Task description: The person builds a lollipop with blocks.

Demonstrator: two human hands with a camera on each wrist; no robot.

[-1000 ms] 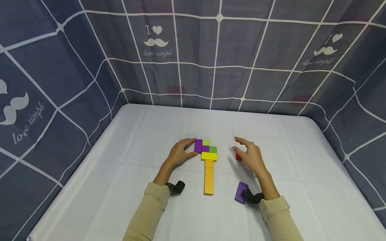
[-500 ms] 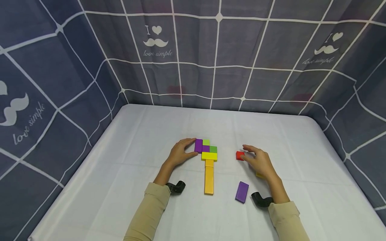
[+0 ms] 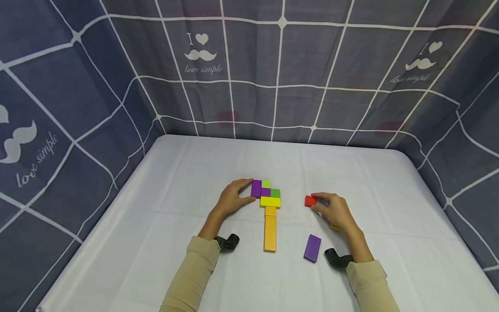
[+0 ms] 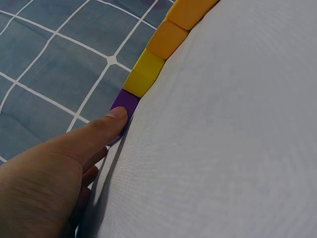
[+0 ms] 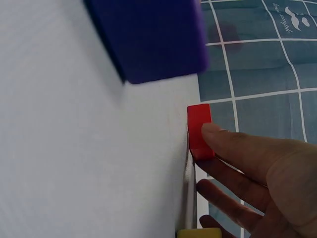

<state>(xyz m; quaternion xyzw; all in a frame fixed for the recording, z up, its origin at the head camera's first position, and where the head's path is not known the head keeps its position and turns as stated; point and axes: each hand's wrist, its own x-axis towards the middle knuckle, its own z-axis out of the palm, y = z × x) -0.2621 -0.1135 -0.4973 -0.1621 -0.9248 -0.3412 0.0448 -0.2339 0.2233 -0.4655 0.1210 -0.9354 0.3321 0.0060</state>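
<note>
Head view: the left hand (image 3: 231, 198) is partly spread, thumb and forefinger bracketing the two ends of the long purple block (image 3: 256, 189) at the far-left corner of the assembly; excess finger pressure could skew this block and part its seams with the lime square (image 3: 266, 183) and small purple square (image 3: 266, 192). The right hand (image 3: 334, 210) pinches the red block (image 3: 310, 201), located on the right side of the assembly and apart from it. Only the fingertips bear on it, so uneven force could rotate or release it. A yellow piece (image 3: 335, 227) lies partly hidden by the right forearm; a lowered wrist could displace it. The red block appears small, bright and roughly square from above; whether it is clear of the white cloth (image 3: 195, 260) cannot be determined. Left wrist view: the thumb presses the end of the long purple block, in line with the yellow bar (image 4: 144, 73); a thumb slip could misalign that edge. The purple face is smooth and plain. Right wrist view: the thumb covers part of the red block's side, which appears oblong, glossy and slightly tilted. The loose purple block (image 5: 153, 39) looms close to the camera; a sideways wrist movement could strike it.
</note>
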